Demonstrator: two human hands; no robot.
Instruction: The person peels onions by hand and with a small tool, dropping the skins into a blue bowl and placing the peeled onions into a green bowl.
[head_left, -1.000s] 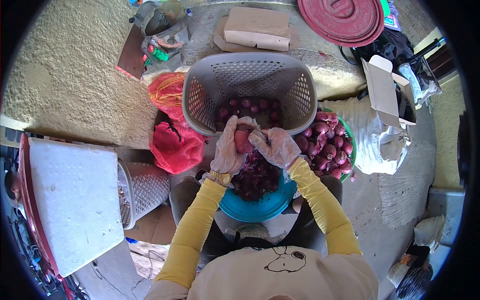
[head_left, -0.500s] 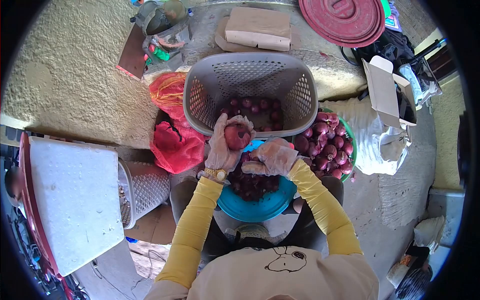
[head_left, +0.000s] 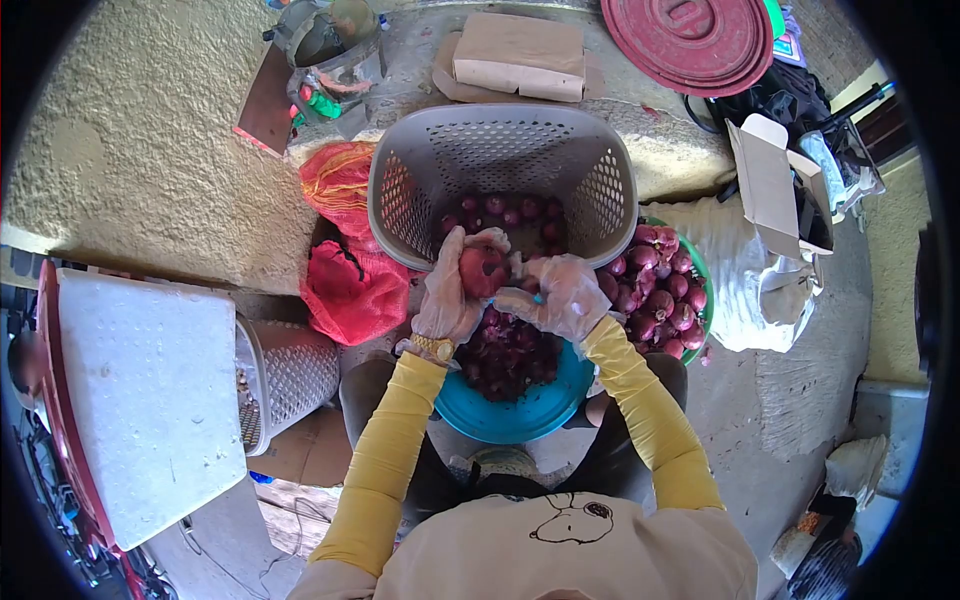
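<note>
In a clear plastic glove, my left hand (head_left: 447, 300) is closed around a red onion (head_left: 484, 272), held above the blue basin (head_left: 512, 428). My right hand (head_left: 562, 292), gloved too, is right beside the onion with its fingers bent together; whatever they grip is hidden. Purple onion skins (head_left: 505, 365) fill the middle of the blue basin. Just beyond both hands stands a grey perforated basket (head_left: 503, 125) with several red onions (head_left: 512, 215) on its bottom. Many unsorted-looking red onions (head_left: 660, 300) are heaped in a green basin (head_left: 708, 290) at the right.
Red mesh sacks (head_left: 350, 290) lie left of the basket. A white foam board (head_left: 150, 400) and a white lattice basket (head_left: 295, 375) stand further left. Beyond the basket are a flat cardboard box (head_left: 518, 52) and a red lid (head_left: 690, 40). A white sack (head_left: 745, 270) lies right.
My right hand has moved up and closer to the onion. The onion has turned slightly in my left hand, which stays at nearly the same place.
</note>
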